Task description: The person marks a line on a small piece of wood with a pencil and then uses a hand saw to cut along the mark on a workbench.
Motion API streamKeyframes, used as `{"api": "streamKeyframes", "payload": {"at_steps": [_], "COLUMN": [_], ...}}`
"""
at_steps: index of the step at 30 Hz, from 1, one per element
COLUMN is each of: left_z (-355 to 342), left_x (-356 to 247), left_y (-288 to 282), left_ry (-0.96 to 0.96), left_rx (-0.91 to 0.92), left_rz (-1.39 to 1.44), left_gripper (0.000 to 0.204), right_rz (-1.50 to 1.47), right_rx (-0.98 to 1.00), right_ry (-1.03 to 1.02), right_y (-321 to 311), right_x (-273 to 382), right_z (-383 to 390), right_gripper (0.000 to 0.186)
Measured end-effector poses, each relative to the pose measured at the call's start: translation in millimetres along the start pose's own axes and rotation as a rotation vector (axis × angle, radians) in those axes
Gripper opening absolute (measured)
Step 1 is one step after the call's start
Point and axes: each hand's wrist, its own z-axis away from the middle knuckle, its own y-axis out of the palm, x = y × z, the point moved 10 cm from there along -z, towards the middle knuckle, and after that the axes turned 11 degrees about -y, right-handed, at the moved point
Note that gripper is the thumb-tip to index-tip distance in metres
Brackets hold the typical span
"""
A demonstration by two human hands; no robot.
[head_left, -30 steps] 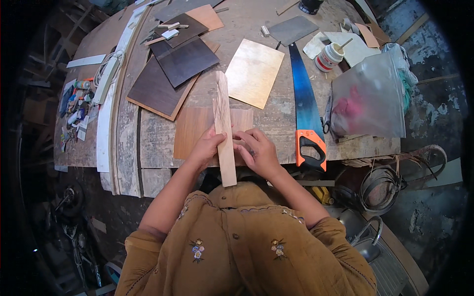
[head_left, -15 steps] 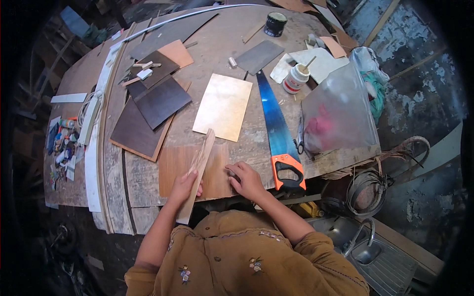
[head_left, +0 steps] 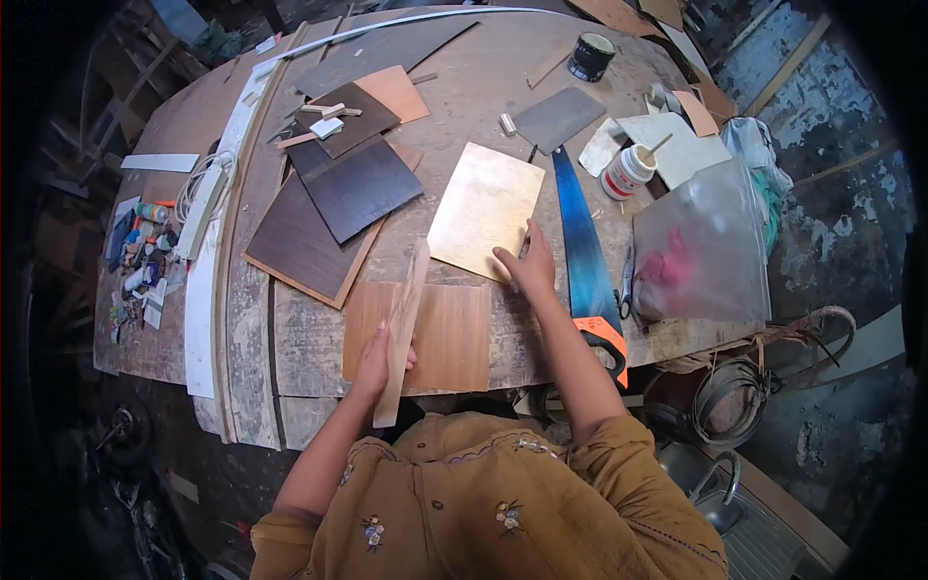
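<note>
My left hand [head_left: 376,365] is closed round a narrow wooden strip [head_left: 406,319], held over a reddish-brown panel [head_left: 454,338] at the table's front. My right hand [head_left: 532,267] reaches to the lower right part of a pale rectangular board [head_left: 483,198], its thumb and fingers spread apart at that board's edge. A hand saw [head_left: 585,271] with an orange and black handle lies just right of my right arm, partly behind it. Dark panels [head_left: 361,201] lie stacked to the left of the pale board.
A glue tub with a stick [head_left: 628,174], a black can [head_left: 591,58], scissors [head_left: 626,290] and a clouded plastic bag [head_left: 701,251] stand or lie on the right of the worktable [head_left: 159,329]. Small tools [head_left: 143,266] and long white strips [head_left: 203,319] lie left. A sink [head_left: 744,532] is below right.
My right hand has left the reddish panel and moved forward and right to the pale board. My left hand now holds the strip alone, moved lower and toward the left.
</note>
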Motion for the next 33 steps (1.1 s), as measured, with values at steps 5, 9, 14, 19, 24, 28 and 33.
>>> {"api": "streamKeyframes", "payload": {"at_steps": [5, 9, 14, 19, 24, 28, 33], "left_z": [1, 13, 24, 31, 52, 72, 84], "left_x": [-2, -25, -44, -22, -13, -1, 10], "left_y": [-17, -13, -4, 0, -4, -50, -95], "left_ry": [0.080, 0.222, 0.483, 0.453, 0.447, 0.425, 0.364], "left_rx": [-0.029, -0.090, -0.286, -0.227, -0.203, -0.378, -0.459], "left_rz": [-0.053, -0.175, -0.612, -0.643, -0.764, -0.732, -0.573], "left_gripper": [0.044, 0.039, 0.044, 0.040, 0.036, 0.033, 0.031], "right_rz": [0.135, 0.095, 0.163, 0.377, 0.150, 0.144, 0.265], "right_rx": [-0.184, -0.088, -0.032, 0.035, -0.054, -0.003, 0.525], "right_ry": [0.117, 0.272, 0.327, 0.083, 0.197, -0.193, -0.599], "right_y": [-8, 7, 1, -1, -16, 5, 61], "right_x": [-16, -18, -4, 25, -8, 44, 113], "right_z": [-19, -22, -26, -43, -82, -53, 77], "right_gripper": [0.097, 0.093, 0.092, 0.105, 0.098, 0.071, 0.086]}}
